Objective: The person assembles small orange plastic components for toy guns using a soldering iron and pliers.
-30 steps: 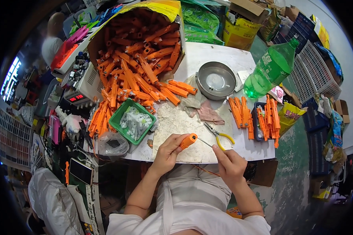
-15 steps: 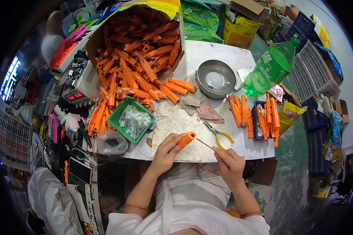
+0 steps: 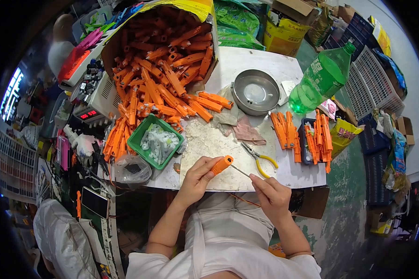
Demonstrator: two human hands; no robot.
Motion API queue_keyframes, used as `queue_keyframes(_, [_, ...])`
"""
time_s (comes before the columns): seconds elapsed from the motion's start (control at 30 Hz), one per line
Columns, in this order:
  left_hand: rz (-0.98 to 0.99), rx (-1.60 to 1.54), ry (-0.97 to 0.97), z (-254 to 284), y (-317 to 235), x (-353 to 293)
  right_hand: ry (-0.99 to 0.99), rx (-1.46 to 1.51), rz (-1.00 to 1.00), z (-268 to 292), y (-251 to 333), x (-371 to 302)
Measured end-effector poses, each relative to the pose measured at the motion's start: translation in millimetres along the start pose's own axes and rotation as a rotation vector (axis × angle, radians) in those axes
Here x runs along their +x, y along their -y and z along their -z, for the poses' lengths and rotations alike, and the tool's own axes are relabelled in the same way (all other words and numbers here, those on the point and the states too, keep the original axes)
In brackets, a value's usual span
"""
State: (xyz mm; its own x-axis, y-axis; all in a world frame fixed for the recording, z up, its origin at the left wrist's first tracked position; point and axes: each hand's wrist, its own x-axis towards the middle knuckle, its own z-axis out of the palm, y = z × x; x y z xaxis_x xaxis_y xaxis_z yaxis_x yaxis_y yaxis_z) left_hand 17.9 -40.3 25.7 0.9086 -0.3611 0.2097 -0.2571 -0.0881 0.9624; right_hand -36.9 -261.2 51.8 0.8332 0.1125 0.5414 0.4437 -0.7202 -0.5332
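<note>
Between its thumb and fingers, my left hand [image 3: 196, 180] grips an orange plastic part [image 3: 222, 164] with a dark opening at its end. My right hand [image 3: 271, 194] is closed around a thin metal rod [image 3: 239, 171], whose far tip lies close to the orange part; I cannot tell whether they touch. Whether the rod has a handle is hidden by the fingers. Pliers with yellow handles [image 3: 260, 162] rest on the board just beyond my right hand. Similar orange parts [image 3: 286, 132] lie in a row at the right, beside a dark bin [image 3: 308, 122] holding more.
A carton [image 3: 212, 46] spills a heap of orange parts [image 3: 167, 79] at the back left. A green tray [image 3: 134, 142] of small whitish pieces stands in front. Farther back are a metal bowl [image 3: 239, 101], a pink cloth [image 3: 249, 132] and a tilted green bottle [image 3: 322, 76].
My right hand and the rod have shifted very slightly. My left hand keeps the orange part in nearly the same place.
</note>
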Motion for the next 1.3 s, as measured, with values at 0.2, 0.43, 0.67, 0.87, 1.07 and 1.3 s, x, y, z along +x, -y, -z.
queue_keyframes(0.2, [-0.067, 0.168, 0.041, 3, -11, 6, -0.108, -0.179, 0.17, -6, -9, -10])
queue_keyframes(0.43, [-0.016, 0.207, 0.087, 4, -15, 7, -0.008, 0.233, -0.221, -9, -5, -12])
queue_keyframes(0.67, [-0.014, 0.192, 0.095, 2, -16, 9, 0.071, 0.453, -0.464, -6, -9, -11])
queue_keyframes(0.87, [0.063, 0.071, 0.134, 6, -5, 5, 0.173, 0.417, -0.538, 1, -10, -8])
queue_keyframes(1.07, [0.308, -0.325, 0.104, -2, 7, 5, 0.259, 0.402, -0.411, 2, 8, -8])
queue_keyframes(1.3, [0.381, -0.452, 0.081, -5, 4, 6, 0.251, 0.411, -0.359, -1, 5, -4])
